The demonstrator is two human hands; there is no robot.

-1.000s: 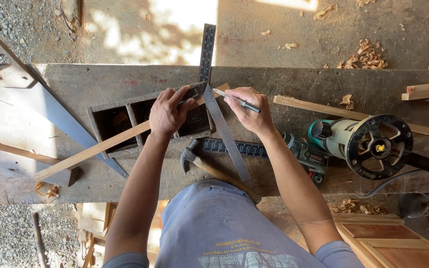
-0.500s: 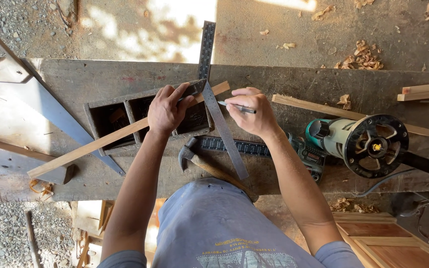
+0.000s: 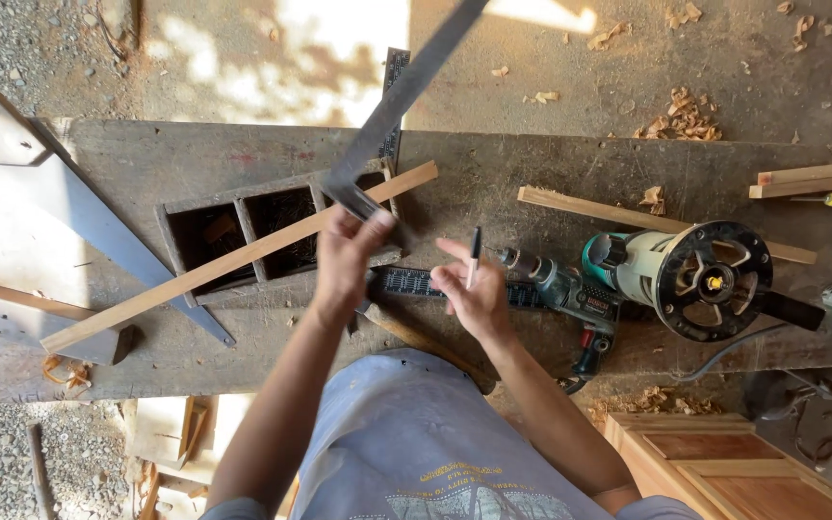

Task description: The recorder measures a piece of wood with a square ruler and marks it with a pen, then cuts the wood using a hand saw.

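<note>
on the workbench point(image 3: 195, 159), perhaps sawdust

wood strip point(image 3: 243, 255) is lying across compartment box point(image 3: 180, 252) on workbench point(image 3: 551, 159) | router point(image 3: 690, 277) is sitting right of drill point(image 3: 565, 294) | handsaw point(image 3: 60, 207) is lying left of box

**Square lifted over the bench**

The left hand point(image 3: 347, 258) grips a steel framing square point(image 3: 399, 106) at its corner, its long blade angled up across the workbench point(image 3: 551, 164). The right hand point(image 3: 469, 294) holds a pen point(image 3: 474, 252) upright. A long wood strip point(image 3: 243, 255) lies across a compartmented wooden box point(image 3: 243, 231) (dark inside). A green router point(image 3: 695, 274) sits to the right.
</note>
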